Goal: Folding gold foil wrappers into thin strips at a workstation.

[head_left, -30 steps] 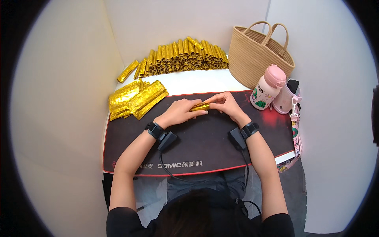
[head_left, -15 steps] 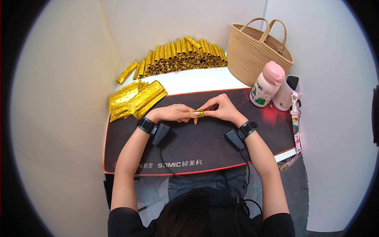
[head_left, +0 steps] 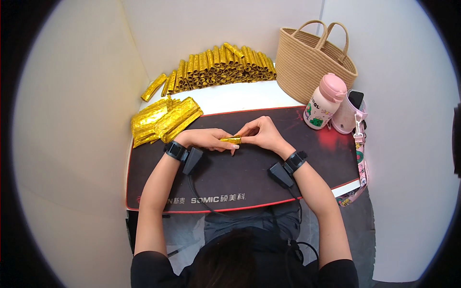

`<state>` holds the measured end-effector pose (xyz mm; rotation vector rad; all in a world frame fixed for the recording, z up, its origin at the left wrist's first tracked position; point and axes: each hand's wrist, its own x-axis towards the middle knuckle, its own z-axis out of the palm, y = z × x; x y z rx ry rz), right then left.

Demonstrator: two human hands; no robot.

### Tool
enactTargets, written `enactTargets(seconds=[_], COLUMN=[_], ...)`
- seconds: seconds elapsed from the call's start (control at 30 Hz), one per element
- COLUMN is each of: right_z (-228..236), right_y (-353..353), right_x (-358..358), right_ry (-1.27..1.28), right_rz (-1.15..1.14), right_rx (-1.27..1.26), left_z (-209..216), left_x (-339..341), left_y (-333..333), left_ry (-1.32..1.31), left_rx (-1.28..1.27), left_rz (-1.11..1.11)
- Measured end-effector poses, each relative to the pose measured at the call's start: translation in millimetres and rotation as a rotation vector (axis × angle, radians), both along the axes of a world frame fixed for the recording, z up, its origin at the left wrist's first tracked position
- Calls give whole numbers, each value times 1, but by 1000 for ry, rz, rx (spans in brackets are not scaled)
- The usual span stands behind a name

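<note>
Between my two hands, above the black desk mat [head_left: 269, 177], is a small gold paper roll [head_left: 231, 140]. My left hand [head_left: 207, 138] pinches its left part, with the thumb lying along the near side. The fingers of my right hand [head_left: 260, 134] are closed at its right end, thumb and forefinger forming a loop. Left of my left hand lies a stack of flat gold paper sheets [head_left: 180, 120]. Farther back, a heap of finished-looking gold rolls [head_left: 211, 67] is piled on the white tabletop [head_left: 235, 98], their hollow ends toward me.
A woven basket [head_left: 307, 67] with two handles stands at the back right. In front of it are a pink-lidded bottle [head_left: 322, 103] and a pink holder [head_left: 343, 117] with a dark object inside and a patterned strap [head_left: 362, 163]. One gold roll [head_left: 153, 87] lies apart at the left.
Both hands have shifted slightly left with the gold roll. More of the roll shows between my fingers, and my left thumb now lies lower along it.
</note>
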<state>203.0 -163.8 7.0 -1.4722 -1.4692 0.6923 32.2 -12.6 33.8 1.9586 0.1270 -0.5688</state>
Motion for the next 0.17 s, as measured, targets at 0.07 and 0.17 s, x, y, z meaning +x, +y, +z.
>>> enactTargets(seconds=[0.07,0.17], right_z=[1,8], right_y=[-2,-5], right_x=[1,0], right_ry=[24,-104], right_rz=[58,118], right_rx=[35,157], left_z=[0,3], left_x=[-1,-1], left_y=[2,5], left_ry=[20,104], left_rx=[-27,-83], left_rz=[-12,-36])
